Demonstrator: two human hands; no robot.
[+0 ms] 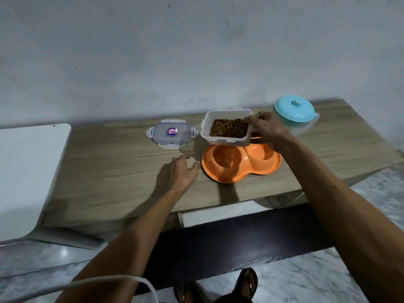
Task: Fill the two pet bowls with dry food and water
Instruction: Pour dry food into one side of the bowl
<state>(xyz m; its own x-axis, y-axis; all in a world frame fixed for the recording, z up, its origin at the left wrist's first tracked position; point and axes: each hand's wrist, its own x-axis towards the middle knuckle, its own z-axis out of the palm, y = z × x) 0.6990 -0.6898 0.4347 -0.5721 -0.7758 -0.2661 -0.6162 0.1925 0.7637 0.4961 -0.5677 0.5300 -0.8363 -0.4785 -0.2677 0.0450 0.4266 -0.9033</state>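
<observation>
An orange double pet bowl (220, 179) sits near the front edge of the wooden table; both wells look empty. My right hand (267, 130) grips the right side of an open clear container of brown dry food (228, 129), held just behind and above the bowl. My left hand (184, 169) rests on the table to the left of the bowl, fingers loosely apart, holding nothing. The container's clip lid (171, 133) lies flat on the table to the left. A clear jug with a turquoise lid (295, 115) stands at the back right, partly behind my right hand.
The wooden table (113, 167) stands against a grey wall. A white board or tabletop (24, 176) lies at the left. A dark lower shelf (229, 239) and marble floor lie below, with my sandalled feet (216, 287). A white cable (91, 285) crosses the bottom left.
</observation>
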